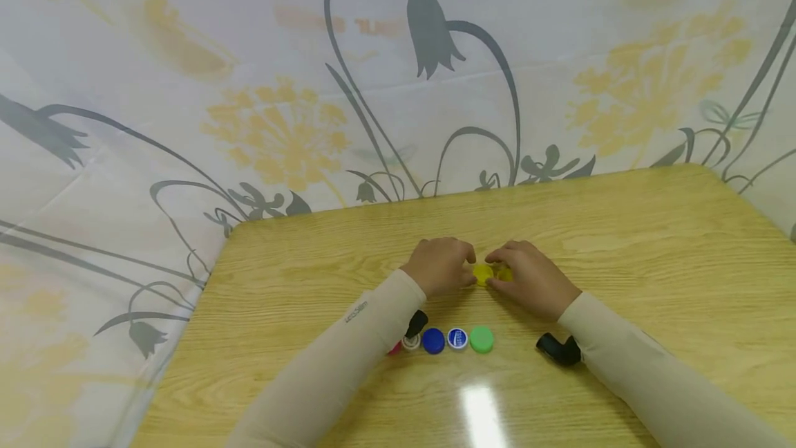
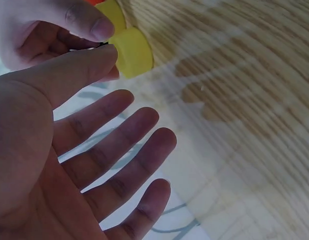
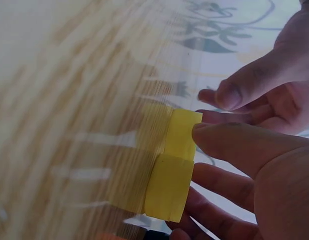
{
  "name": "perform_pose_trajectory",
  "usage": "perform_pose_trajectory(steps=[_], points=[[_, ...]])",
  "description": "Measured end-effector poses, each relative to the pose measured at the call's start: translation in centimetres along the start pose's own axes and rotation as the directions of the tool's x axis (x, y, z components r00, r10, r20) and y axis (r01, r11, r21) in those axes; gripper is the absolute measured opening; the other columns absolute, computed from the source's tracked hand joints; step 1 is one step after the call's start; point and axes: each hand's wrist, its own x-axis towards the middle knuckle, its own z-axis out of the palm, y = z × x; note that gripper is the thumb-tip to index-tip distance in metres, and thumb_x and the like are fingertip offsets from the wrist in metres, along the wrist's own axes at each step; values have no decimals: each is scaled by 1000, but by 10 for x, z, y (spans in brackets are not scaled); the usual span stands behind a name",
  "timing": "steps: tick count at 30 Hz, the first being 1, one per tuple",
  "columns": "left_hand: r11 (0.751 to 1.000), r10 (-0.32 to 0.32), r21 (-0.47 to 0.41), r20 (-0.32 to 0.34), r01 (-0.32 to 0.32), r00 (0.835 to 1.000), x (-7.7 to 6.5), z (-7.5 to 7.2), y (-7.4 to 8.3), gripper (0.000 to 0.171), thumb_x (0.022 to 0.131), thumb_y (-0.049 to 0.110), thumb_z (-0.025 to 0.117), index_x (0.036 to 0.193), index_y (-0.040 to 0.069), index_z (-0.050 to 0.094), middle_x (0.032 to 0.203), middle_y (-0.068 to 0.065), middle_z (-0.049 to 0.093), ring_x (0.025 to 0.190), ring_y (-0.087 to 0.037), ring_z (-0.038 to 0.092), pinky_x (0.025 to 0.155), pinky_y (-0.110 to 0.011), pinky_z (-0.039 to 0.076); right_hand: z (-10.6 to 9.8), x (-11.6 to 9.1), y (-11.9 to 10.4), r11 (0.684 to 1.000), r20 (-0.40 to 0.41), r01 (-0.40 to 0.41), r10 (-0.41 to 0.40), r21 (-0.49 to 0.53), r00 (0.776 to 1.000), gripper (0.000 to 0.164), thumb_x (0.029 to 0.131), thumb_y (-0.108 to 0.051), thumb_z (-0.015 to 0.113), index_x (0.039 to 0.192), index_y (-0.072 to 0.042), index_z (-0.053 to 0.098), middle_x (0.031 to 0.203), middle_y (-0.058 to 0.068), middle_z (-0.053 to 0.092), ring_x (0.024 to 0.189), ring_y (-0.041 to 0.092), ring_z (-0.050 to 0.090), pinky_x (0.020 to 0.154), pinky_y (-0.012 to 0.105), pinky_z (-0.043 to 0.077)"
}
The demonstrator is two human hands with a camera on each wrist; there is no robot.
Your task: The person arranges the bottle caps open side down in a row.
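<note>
Two yellow bottle caps stand side by side, touching, on the wooden table: the left cap and the right cap. My left hand is beside the left cap, its thumb tip next to the cap's edge and its fingers spread loosely in the left wrist view. Over the right cap reaches my right hand. Its thumb is on the near side of the yellow pair and its fingertips curl round the far side. In the right wrist view the thumb touches the upper yellow cap, and fingers are partly hidden behind the lower cap.
Nearer on the table lies a row of caps: red, white, blue, white-and-blue and green. My left forearm partly covers the red one. A flower-patterned cloth hangs behind the table.
</note>
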Motion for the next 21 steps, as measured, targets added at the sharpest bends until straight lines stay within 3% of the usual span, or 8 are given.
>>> perform_pose_trajectory(steps=[9, 21], points=[[1000, -1, -13, 27, 1, 1000, 7, 8, 5, 34, 93, 31, 72, 123, 16, 71, 120, 3, 73, 108, -15, 68, 95, -43, 53, 1, 2, 1, 1000, -3, 27, -27, 6, 1000, 26, 86, -12, 78, 108, 0, 73, 104, 12, 71, 101, 33, 63, 91, 49, 53], [1000, 28, 13, -7, -28, 1000, 10, 11, 5, 29, 91, 29, 73, 118, 15, 73, 112, 4, 74, 96, -12, 69, 86, -36, 56, 2, 1, 1, 999, -6, 45, -45, -5, 999, 26, 86, -12, 78, 108, 0, 73, 105, 12, 71, 102, 33, 63, 92, 50, 52]])
